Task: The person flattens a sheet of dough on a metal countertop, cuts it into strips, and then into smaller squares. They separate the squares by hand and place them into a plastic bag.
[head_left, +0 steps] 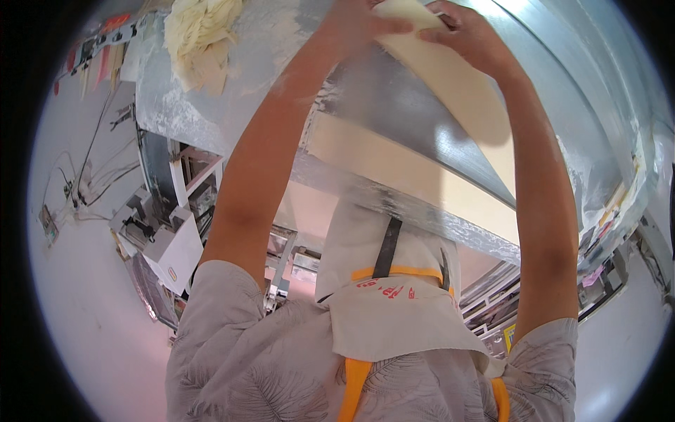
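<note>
At the top edge of the head view both my hands are on a long pale sheet of dough [450,81]. My left hand [355,28] is blurred and partly cut off by the frame, with its thumb closed on the sheet's left side. Across from it, my right hand [464,35] grips the same end, thumb on top and fingers curled. From my hands the sheet slopes down to the right, passing behind my right forearm. Another length of pale dough [401,162] lies along the near edge of the floured metal table [394,98]; whether the two lengths join is hidden by my forearm.
A loose heap of thin dough pieces [204,35] sits at the table's far left. Clear plastic sheeting [626,148] borders the right side. Below the table are metal racks and a white box [176,250]. Cables [77,193] lie at the left.
</note>
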### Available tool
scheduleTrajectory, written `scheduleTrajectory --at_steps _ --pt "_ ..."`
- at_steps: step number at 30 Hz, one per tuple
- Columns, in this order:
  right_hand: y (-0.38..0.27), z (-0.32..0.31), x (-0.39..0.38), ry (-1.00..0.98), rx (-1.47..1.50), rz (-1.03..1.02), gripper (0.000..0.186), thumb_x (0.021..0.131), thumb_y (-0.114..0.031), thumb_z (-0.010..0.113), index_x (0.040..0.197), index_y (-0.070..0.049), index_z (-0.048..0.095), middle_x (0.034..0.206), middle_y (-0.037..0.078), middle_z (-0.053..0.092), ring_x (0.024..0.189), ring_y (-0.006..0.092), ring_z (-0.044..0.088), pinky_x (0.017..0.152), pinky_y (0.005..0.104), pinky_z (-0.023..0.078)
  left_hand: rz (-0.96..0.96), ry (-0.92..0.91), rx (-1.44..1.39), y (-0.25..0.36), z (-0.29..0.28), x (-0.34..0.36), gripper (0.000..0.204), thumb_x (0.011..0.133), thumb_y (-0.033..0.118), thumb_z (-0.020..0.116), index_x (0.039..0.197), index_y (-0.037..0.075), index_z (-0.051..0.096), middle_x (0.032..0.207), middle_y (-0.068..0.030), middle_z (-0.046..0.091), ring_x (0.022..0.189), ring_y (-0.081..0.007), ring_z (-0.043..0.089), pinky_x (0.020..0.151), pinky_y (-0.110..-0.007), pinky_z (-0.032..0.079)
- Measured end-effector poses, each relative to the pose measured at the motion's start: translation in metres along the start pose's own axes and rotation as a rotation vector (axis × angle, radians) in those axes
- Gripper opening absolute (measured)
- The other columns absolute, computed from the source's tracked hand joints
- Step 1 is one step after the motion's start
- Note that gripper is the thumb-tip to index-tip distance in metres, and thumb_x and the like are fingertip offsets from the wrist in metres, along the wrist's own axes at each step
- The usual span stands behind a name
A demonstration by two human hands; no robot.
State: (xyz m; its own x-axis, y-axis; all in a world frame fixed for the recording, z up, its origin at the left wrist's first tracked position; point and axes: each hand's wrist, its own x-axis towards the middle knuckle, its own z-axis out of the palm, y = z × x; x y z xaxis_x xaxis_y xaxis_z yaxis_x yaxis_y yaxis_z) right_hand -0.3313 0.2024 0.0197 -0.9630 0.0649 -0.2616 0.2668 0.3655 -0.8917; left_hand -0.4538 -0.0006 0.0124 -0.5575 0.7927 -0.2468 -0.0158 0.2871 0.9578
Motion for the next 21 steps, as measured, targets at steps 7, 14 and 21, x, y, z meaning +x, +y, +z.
scheduleTrajectory --at_steps 7,14,21 --pt "0.031 0.032 -0.04 0.392 -0.185 -0.193 0.02 0.089 -0.016 0.073 0.104 -0.005 0.066 0.094 0.016 0.07 0.091 0.0415 0.067 0.086 0.0483 0.056 -0.233 0.242 0.135 -0.038 -0.015 -0.032 0.052 0.081 0.02 0.092 0.119 -0.005 0.067 0.099 -0.0085 0.072 0.085 -0.0158 0.07 0.065 -0.029 0.059" --pt "0.044 -0.002 -0.248 0.714 -0.24 0.04 0.024 0.097 -0.009 0.069 0.12 -0.004 0.069 0.114 0.014 0.074 0.105 0.0353 0.071 0.096 0.0449 0.056 0.205 0.348 1.05 0.009 0.024 -0.05 0.041 0.097 0.019 0.076 0.133 0.003 0.064 0.126 -0.0177 0.07 0.109 -0.0345 0.07 0.095 -0.043 0.055" --pt "0.185 -0.109 -0.562 1.119 -0.145 0.514 0.033 0.093 0.0 0.07 0.126 -0.001 0.069 0.122 0.016 0.073 0.109 0.0291 0.071 0.098 0.0395 0.057 0.532 -0.416 0.544 0.086 0.389 -0.039 0.032 0.099 0.014 0.068 0.13 0.006 0.067 0.132 -0.0186 0.068 0.127 -0.0401 0.061 0.109 -0.049 0.047"
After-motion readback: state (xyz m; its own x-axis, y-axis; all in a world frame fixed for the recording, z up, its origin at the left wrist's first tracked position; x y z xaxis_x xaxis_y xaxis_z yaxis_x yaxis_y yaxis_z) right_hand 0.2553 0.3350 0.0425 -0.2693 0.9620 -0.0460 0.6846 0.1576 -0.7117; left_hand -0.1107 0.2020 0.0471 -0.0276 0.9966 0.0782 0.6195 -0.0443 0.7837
